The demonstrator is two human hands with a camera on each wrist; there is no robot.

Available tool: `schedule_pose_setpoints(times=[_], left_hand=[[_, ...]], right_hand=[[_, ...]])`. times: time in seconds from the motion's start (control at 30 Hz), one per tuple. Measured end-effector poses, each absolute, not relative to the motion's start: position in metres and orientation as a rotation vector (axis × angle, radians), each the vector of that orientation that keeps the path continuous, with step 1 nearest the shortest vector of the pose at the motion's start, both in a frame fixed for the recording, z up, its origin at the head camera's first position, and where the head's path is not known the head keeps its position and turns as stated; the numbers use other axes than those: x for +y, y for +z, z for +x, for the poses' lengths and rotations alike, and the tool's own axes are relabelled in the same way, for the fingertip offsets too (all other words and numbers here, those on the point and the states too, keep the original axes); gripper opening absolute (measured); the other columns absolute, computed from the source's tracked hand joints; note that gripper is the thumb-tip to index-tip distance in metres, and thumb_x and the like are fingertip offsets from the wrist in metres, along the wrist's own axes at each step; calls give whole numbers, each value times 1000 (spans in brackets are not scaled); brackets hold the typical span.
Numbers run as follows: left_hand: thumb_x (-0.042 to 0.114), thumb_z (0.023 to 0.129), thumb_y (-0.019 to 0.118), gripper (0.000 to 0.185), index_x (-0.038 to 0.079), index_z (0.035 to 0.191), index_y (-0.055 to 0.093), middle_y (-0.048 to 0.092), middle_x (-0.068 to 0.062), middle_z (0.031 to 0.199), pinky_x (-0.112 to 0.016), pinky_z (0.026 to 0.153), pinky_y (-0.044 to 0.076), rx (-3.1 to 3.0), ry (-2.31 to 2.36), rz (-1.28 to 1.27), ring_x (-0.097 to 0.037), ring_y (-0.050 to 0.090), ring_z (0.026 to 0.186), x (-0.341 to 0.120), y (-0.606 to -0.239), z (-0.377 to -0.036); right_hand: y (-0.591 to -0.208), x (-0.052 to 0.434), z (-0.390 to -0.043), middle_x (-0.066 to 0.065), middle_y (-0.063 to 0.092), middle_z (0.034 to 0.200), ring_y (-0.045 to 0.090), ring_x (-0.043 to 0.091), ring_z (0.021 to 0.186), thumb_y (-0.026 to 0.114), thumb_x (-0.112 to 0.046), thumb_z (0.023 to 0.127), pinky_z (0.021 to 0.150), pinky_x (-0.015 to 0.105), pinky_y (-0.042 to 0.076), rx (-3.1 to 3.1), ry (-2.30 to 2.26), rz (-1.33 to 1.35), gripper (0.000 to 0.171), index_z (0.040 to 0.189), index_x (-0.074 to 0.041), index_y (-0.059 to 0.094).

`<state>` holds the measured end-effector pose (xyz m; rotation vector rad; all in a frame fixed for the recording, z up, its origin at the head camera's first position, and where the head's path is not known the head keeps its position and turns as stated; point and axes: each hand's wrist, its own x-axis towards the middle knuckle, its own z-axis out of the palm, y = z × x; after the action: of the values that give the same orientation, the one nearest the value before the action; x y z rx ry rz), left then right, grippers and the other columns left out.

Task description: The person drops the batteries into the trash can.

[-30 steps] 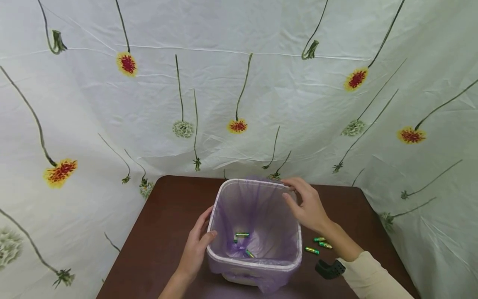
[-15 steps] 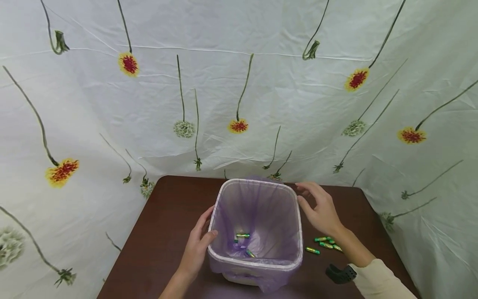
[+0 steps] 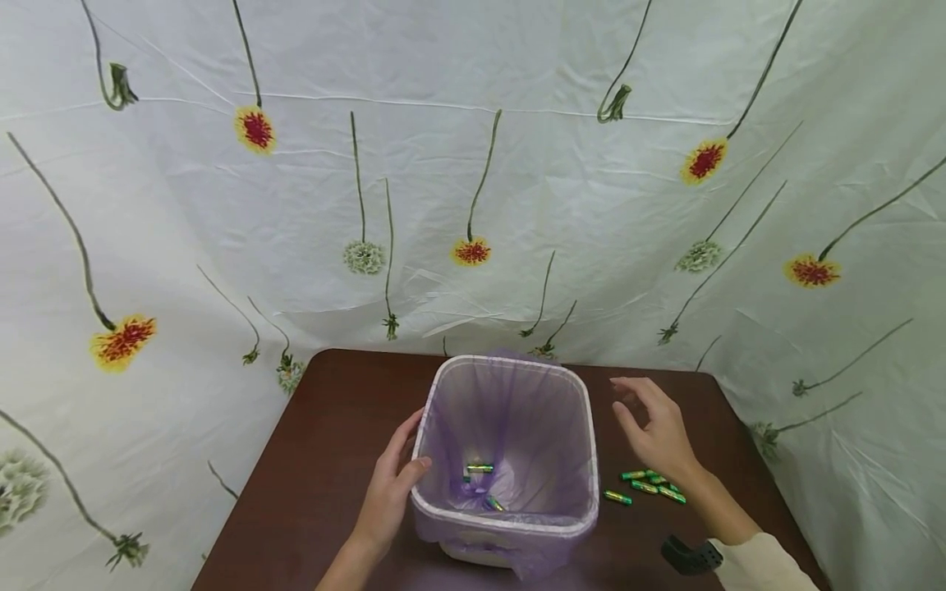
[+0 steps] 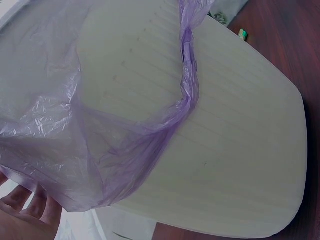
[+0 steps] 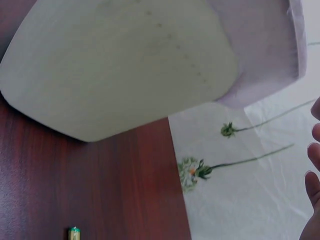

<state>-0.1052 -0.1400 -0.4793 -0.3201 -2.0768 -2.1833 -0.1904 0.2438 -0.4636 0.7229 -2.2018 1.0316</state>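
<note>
Batteries (image 3: 650,484) lay just below the open, empty right hand (image 3: 658,431); left hand (image 3: 392,488) gripped the bin (image 3: 510,525) rim.

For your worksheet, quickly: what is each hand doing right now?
Left hand: grips the bin by its rim.
Right hand: open, holding nothing, above the batteries.

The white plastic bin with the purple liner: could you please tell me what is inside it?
Inside the white plastic bin, the thin purple bag liner holds green-and-gold batteries at the bottom. At least two show; the near wall hides any others.
</note>
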Motion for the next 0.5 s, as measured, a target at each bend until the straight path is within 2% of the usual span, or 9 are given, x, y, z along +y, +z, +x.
schedule_pose_setpoints(times=[0.2,0.37,0.5], left_hand=[[0,98,53,62,10,158,40,48,-19,150,-34,94,52,-2078,-2199,-298,-31,55,126,-141,-481,-107],[1,98,53,62,10,158,39,46,-17,153,-31,95,51,-2085,-2186,-295,-29,53,128,-143,-484,-107],[0,99,53,62,10,158,39,46,-18,153,-31,96,50,-2079,-2187,-309,-29,52,130,-142,-485,-107]], right_hand=[[-476,256,-186,7,69,107,64,24,85,71,11,87,76,20,45,-2224,1014,642,39,123,-2,70],[-499,265,-182,10,69,104,62,20,85,71,10,88,74,23,46,-2275,994,552,36,122,-2,70],[-514,272,-178,14,69,103,63,23,85,71,11,88,75,23,45,-2293,991,499,35,121,1,69]])
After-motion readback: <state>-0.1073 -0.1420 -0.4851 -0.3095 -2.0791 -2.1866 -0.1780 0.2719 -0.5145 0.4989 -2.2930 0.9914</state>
